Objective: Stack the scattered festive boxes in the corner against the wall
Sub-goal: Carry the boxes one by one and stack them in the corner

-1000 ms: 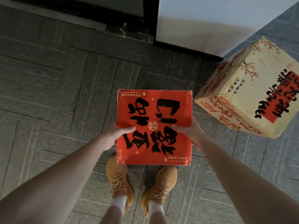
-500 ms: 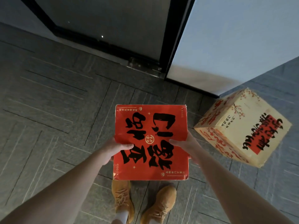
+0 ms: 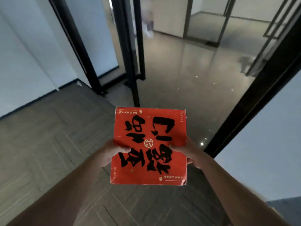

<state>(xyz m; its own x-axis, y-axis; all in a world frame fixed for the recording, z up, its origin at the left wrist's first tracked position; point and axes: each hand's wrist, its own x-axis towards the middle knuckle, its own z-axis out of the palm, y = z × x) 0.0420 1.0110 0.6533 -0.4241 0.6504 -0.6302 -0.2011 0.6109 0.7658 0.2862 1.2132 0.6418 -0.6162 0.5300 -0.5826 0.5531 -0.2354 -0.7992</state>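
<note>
Red festive box (image 3: 149, 144) pinched between both our thumbs and hidden fingers, left hand (image 3: 112, 152) and right hand (image 3: 189, 152), mid-carry; next we must find the corner stack.

I see a red box (image 3: 149, 144) centre frame with black brush characters and thin gold trim. Grey carpet (image 3: 48, 144) lower left, pale line pattern. Black door frames (image 3: 130, 46) up top.
</note>
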